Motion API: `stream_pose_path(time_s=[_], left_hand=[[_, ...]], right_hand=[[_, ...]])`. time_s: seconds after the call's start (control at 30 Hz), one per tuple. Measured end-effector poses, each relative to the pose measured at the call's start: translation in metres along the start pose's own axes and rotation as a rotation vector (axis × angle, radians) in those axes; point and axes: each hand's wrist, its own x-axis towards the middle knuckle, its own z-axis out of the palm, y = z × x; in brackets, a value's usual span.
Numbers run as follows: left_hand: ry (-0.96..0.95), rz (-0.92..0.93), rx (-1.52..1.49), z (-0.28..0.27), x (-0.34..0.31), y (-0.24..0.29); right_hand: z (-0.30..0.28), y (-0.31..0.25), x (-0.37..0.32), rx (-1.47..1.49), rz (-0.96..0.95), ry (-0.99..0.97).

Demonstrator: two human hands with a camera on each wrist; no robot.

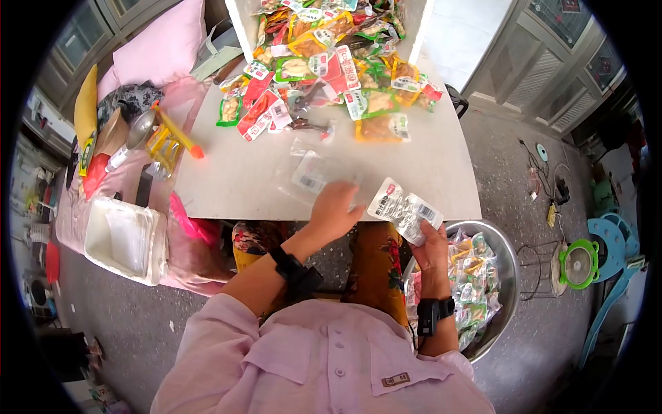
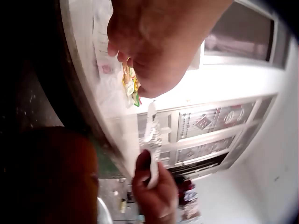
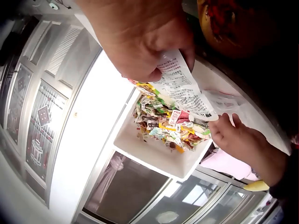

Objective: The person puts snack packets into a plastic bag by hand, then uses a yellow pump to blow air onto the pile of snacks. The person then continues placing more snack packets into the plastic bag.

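My right hand [image 1: 432, 250] pinches the end of a white and silver printed snack packet [image 1: 403, 209], held over the table's front edge. In the right wrist view, the same packet [image 3: 182, 86] hangs between the thumb and fingers, its text side showing. My left hand [image 1: 336, 209] is to the left of it, with loosely bent fingers and nothing seen in its grip. The left fingertips overlap the packet's far corner in the right wrist view. Beside the left hand, a clear plastic bag [image 1: 293, 162] with a white label lies flat on the table.
Many colourful snack packets [image 1: 303, 69] spill from a white foam box [image 1: 239, 27] at the table's back. A metal basin [image 1: 514, 276] of packets stands on the floor at right. On the pink-covered seat at left are a white foam container [image 1: 162, 255] and a clear bottle [image 1: 164, 153].
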Motion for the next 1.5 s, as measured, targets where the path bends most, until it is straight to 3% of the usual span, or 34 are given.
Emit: stream_pose_path(time_s=[0.07,0.17,0.47,0.57,0.67,0.87,1.07,1.2,1.3,1.5], left_hand=[[-0.019,0.09,0.264,-0.001,-0.002,0.009],[0.061,0.117,0.3,0.007,-0.006,0.01],[-0.069,-0.096,0.008,0.013,0.001,-0.013],[-0.024,-0.124,-0.048,0.011,0.0,-0.01],[0.118,-0.065,-0.127,0.012,-0.001,-0.009],[0.138,0.102,0.035,0.004,-0.006,0.006],[0.102,0.043,0.053,0.005,-0.012,0.017],[0.071,0.048,0.028,0.003,-0.017,0.018],[0.084,0.073,-0.014,0.001,-0.022,0.015],[0.064,0.112,-0.011,0.002,-0.026,0.017]], right_hand=[[0.003,0.0,0.0,-0.014,-0.008,0.005],[0.003,0.003,0.001,-0.038,-0.038,0.014],[0.01,0.017,0.005,-0.091,-0.103,0.064],[0.019,0.022,0.003,-0.105,-0.084,0.037],[0.028,0.026,0.003,-0.138,-0.052,0.015],[0.045,0.035,0.007,-0.18,0.0,-0.053],[0.064,0.059,0.021,-0.059,0.058,-0.105],[0.064,0.067,0.028,-0.456,0.042,-0.149],[0.061,0.039,0.025,-0.883,0.142,-0.204],[0.066,0.031,0.023,-0.851,0.205,-0.273]])
